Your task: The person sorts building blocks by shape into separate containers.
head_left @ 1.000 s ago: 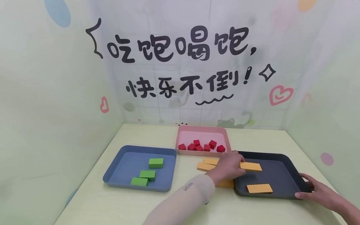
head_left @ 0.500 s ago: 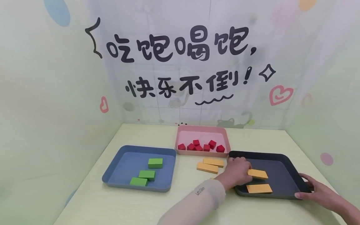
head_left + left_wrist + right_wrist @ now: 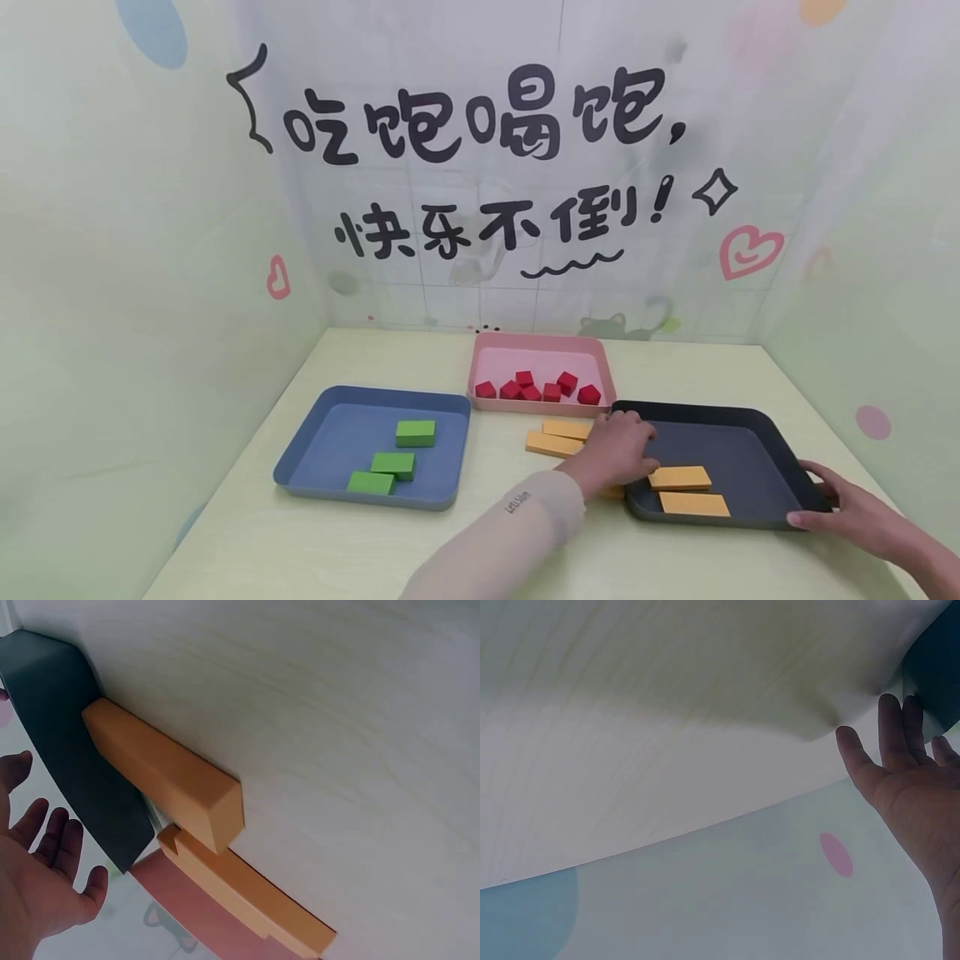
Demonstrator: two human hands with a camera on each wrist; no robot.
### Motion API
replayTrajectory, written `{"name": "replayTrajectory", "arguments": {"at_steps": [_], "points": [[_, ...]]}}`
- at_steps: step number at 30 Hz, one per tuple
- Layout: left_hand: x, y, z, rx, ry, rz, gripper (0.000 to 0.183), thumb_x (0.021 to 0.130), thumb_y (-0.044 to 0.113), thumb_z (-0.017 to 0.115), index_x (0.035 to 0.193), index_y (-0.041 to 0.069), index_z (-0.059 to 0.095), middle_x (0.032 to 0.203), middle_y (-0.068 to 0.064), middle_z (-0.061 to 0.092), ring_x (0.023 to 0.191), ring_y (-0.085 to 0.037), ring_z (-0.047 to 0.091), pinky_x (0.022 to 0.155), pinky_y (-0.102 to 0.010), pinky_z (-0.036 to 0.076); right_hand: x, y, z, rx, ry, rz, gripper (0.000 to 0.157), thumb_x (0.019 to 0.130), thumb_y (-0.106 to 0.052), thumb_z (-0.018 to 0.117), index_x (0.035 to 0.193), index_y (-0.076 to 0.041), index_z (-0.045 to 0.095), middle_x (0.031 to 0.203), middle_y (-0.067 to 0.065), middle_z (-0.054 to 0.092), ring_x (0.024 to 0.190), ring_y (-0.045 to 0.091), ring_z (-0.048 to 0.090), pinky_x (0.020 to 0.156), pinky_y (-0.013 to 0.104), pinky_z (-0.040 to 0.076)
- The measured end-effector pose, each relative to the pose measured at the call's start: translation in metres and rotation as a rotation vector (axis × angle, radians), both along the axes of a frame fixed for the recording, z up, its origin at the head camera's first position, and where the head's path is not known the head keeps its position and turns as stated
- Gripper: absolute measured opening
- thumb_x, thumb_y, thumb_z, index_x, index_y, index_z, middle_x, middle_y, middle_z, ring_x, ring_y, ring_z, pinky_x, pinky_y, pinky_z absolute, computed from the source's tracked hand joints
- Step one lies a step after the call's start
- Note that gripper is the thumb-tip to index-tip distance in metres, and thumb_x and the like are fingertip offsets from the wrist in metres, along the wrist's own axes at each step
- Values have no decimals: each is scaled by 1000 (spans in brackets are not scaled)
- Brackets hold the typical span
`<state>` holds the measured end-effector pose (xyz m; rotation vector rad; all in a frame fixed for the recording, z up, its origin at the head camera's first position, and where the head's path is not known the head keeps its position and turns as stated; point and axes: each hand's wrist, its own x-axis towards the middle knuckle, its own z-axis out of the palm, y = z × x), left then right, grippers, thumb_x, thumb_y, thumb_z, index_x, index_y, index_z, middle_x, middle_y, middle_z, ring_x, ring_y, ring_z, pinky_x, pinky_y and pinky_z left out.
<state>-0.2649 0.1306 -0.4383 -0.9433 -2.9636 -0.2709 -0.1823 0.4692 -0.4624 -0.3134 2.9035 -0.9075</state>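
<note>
My left hand (image 3: 617,448) is over the left rim of the black tray (image 3: 735,454), holding nothing. In the left wrist view its fingers (image 3: 69,851) are spread and loosely bent. Just right of this hand, two flat yellow blocks lie in the tray: an upper block (image 3: 679,477) and a front block (image 3: 694,504). On the table, two yellow blocks (image 3: 553,444) lie left of the hand. Another yellow block (image 3: 165,765) rests against the tray's outer wall, mostly hidden by my arm in the head view. My right hand (image 3: 862,517) holds the tray's front right corner between thumb and fingers.
A pink tray (image 3: 543,342) with several red blocks (image 3: 551,392) stands at the back, close to the black tray's corner. At the left is a blue tray (image 3: 330,433) holding three green blocks (image 3: 393,466). Printed wall sheets (image 3: 480,308) border the table at the back and sides.
My left hand let go of a yellow block, which now lies in the black tray behind the front one. The hand then drew back left to the rim. My right hand stayed put.
</note>
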Motion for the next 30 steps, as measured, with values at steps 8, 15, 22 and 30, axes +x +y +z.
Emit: {"name": "replayTrajectory", "arguments": {"at_steps": [8,15,22,30], "points": [[-5,-27,11,172,-113,13,44,87,41,75,126,23,66,114,10,60,104,-5,53,92,-25,47,0,2,-1,-14,-16,-2,74,90,-15,72,138,17,25,107,18,65,83,-6,52,65,23,46],[-9,-54,16,256,-163,26,46,88,37,75,129,18,64,123,6,62,110,-8,55,90,-22,50,0,4,-3,-43,-24,5,73,91,-14,70,138,17,23,108,19,65,83,-5,54,65,23,47],[-12,-82,14,337,-231,58,51,85,33,79,131,17,64,124,3,63,109,-10,56,83,-22,52,0,4,-4,-50,-31,9,73,92,-13,70,137,18,22,108,20,65,83,-4,54,65,23,47],[1,-109,6,371,-278,46,51,84,29,80,131,18,63,119,1,64,105,-13,59,82,-24,53,2,2,-6,-86,-6,29,71,91,-10,70,139,14,24,107,20,65,82,-3,56,65,23,47]]}}
